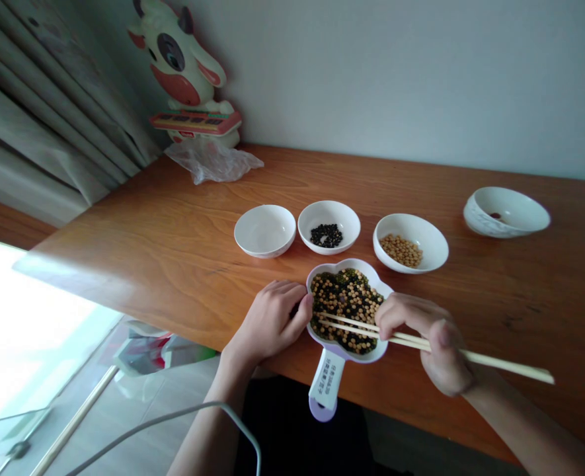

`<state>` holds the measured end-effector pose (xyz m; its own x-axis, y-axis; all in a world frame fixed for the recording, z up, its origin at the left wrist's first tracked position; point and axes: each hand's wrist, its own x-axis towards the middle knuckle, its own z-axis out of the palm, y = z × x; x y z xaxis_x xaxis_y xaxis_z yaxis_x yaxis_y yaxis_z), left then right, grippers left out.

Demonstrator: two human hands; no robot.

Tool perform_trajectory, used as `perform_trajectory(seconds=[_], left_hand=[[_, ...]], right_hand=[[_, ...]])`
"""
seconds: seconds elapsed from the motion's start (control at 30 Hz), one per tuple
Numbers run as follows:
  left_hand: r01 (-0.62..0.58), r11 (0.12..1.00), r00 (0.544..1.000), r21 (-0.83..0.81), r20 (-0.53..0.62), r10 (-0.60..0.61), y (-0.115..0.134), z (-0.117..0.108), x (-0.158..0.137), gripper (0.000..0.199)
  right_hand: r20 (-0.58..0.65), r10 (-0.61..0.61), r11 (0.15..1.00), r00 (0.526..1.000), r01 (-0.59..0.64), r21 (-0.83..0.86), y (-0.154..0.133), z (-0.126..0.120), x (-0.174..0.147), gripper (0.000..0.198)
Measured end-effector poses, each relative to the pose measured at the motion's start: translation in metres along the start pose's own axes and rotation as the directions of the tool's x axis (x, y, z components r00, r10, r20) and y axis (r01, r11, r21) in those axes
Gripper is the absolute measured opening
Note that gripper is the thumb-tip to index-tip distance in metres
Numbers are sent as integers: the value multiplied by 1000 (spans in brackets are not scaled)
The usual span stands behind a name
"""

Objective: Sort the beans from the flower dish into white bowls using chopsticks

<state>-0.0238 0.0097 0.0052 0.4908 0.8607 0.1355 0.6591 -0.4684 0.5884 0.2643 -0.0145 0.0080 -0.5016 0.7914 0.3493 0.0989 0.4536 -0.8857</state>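
A shallow flower-shaped dish (387, 289) with a labelled handle holds a mix of yellow soybeans, black beans and small green beans. My left hand (278, 319) is curled at its left side, thumb on the rim. With my right hand (428, 337) I hold a pair of wooden chopsticks (505, 366), their tips down among the beans at the left of the dish. Behind the dish stand a white bowl (265, 231) with nothing visible in it, a bowl (329, 213) of black beans and a bowl (433, 241) of soybeans.
Farther right stands another white bowl (515, 208) with a few reddish-brown pieces. A cow-shaped toy keyboard (195, 122) and a crumpled plastic bag (215, 162) are at the back left of the wooden table (173, 244). A grey cable (193, 410) loops across the lower foreground.
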Motion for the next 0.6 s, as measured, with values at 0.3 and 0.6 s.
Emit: perform_trajectory(seconds=[0.3,0.6], left_hand=[[-3,1000,1000,12,0,3,1,0,0,35],[-4,1000,1000,28,3,3,1,0,0,36]], right_hand=[[8,-2,999,1000,2,-47,-1,2,4,59],[14,-10,998,1000,11,-56,-1,4,4,62]])
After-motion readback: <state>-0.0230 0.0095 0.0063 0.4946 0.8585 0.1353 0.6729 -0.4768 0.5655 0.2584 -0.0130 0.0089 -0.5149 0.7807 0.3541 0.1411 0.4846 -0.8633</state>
